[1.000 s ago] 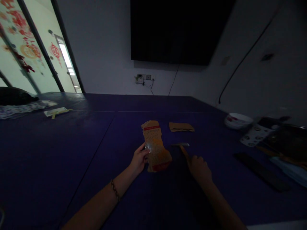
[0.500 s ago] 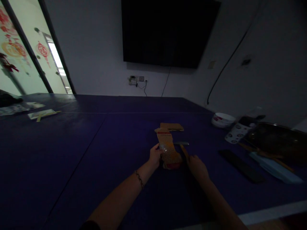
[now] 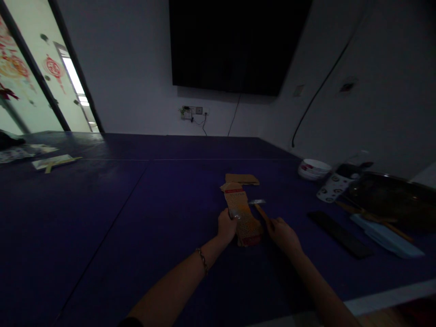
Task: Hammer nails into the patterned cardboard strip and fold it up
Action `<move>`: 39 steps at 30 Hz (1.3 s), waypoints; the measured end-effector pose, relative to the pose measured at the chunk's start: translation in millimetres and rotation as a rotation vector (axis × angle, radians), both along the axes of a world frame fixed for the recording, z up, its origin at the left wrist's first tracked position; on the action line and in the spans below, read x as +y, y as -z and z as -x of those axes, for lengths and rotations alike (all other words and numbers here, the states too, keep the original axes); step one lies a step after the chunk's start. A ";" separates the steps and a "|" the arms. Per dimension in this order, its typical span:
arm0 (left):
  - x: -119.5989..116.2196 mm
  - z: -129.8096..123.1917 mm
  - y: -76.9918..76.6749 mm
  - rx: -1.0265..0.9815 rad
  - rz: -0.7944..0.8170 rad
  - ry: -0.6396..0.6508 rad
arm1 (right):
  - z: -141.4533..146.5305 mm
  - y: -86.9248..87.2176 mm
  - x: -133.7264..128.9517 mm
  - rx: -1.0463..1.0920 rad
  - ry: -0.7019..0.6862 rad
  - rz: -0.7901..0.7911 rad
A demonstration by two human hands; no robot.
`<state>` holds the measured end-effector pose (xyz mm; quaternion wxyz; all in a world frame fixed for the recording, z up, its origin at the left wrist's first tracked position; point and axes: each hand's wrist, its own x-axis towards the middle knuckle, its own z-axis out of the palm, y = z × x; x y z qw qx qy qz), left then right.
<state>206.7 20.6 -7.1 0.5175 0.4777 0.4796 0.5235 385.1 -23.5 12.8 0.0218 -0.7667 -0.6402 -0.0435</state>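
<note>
My left hand [image 3: 227, 225] is closed on the left edge of a cut-out piece of printed cardboard [image 3: 247, 218], tan and orange with red bands. It is wide at its near end. A shiny clear patch shows beside my fingers; I cannot tell what it is. My right hand [image 3: 282, 234] is wrapped round the wooden handle of a hammer [image 3: 263, 213]. The metal head lies crosswise just right of the cardboard, apart from it. Behind the printed piece is a plain brown cardboard strip [image 3: 242, 179].
To the right are a dark flat bar [image 3: 340, 234], a light blue object [image 3: 386, 236], a patterned bottle [image 3: 335, 186], stacked bowls [image 3: 314, 169] and a large dark pan [image 3: 398, 197]. Papers [image 3: 56, 161] lie far left on the purple table [image 3: 136, 218]. A television [image 3: 238, 45] hangs on the wall.
My left hand and the printed cardboard have shifted slightly right and nearer to me. My right hand with the hammer has moved a little right. The view has turned slightly.
</note>
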 end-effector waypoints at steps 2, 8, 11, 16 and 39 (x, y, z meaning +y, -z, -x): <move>1.7 2.1 0.5 0.001 -0.019 0.023 | 0.7 -0.7 -0.2 0.002 0.010 0.001; 5.1 4.4 1.5 -0.062 -0.061 0.135 | -0.1 -1.0 -0.3 -0.002 0.041 0.012; 5.5 5.5 4.4 -0.122 -0.084 0.188 | -1.7 0.1 0.9 -0.010 0.047 0.022; 3.3 6.8 10.9 -0.071 -0.109 0.207 | -1.2 1.1 2.3 -0.020 0.042 0.023; -138.6 229.2 -41.3 0.922 -1.033 0.963 | 246.1 20.0 -80.5 0.367 -1.430 -0.093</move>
